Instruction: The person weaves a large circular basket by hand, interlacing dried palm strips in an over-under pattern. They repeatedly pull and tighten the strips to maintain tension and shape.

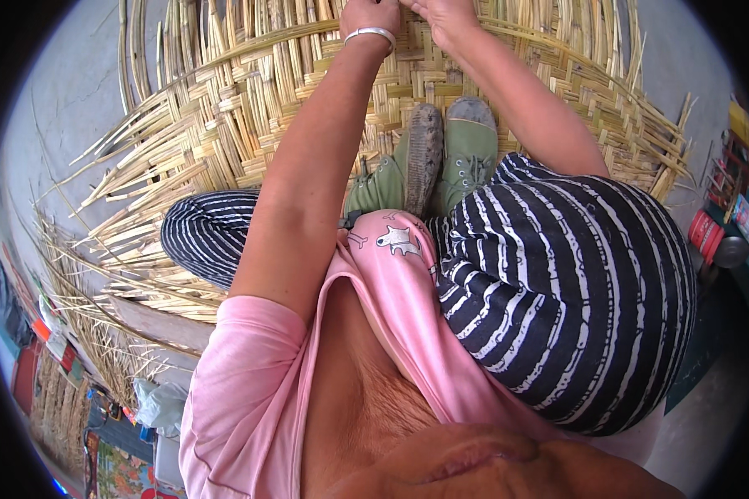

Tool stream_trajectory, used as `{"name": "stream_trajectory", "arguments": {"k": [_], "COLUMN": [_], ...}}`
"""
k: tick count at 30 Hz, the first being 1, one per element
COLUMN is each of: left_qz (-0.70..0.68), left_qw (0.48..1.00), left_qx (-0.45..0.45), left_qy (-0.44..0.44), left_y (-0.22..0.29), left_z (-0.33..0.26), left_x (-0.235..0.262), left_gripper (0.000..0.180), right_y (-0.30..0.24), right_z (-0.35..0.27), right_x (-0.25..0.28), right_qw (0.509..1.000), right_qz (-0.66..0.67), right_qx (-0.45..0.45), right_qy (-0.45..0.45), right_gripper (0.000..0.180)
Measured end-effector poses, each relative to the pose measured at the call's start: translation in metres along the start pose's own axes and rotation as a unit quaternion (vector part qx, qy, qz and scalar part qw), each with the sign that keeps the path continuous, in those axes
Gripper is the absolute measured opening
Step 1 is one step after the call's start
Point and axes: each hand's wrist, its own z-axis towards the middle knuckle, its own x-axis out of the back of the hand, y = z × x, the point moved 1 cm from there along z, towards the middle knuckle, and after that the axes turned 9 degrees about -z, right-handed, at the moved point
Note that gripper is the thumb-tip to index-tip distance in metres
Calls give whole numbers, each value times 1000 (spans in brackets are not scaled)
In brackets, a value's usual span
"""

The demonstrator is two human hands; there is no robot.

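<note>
A woven mat of pale yellow split reeds (441, 75) spreads under and in front of my feet, its long loose ends fanning outward. At the top edge of the view, my left hand (369, 17) is over the weave with its fingers curled closed, a silver bangle (371, 33) on the wrist. Close beside it, my right hand (449, 21) reaches inward, its fingers bent toward the left hand. The picture's edge cuts off both sets of fingertips, so whatever they grip is hidden. A greenish strip (262, 40) crosses the mat near my left hand.
My green laced shoes (466, 141) rest on the mat between my striped knees. More loose reeds (91, 291) lie to the left, near a pale plastic bag (160, 406). On the right are a red can-shaped container (706, 237) and several small items.
</note>
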Motion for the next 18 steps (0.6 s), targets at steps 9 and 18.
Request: {"name": "stream_trajectory", "arguments": {"k": [9, 18], "left_qz": [-126, -267], "left_qw": [992, 954], "left_qx": [14, -96], "left_qy": [-19, -96], "left_y": [-46, -29], "left_z": [36, -5], "left_x": [-14, 28], "left_gripper": [32, 41], "right_y": [-16, -37], "right_z": [-46, -48], "right_x": [1, 13], "right_qw": [981, 996], "right_qz": [156, -9], "right_qx": [-113, -84], "right_qy": [-38, -34], "right_gripper": [15, 14]}}
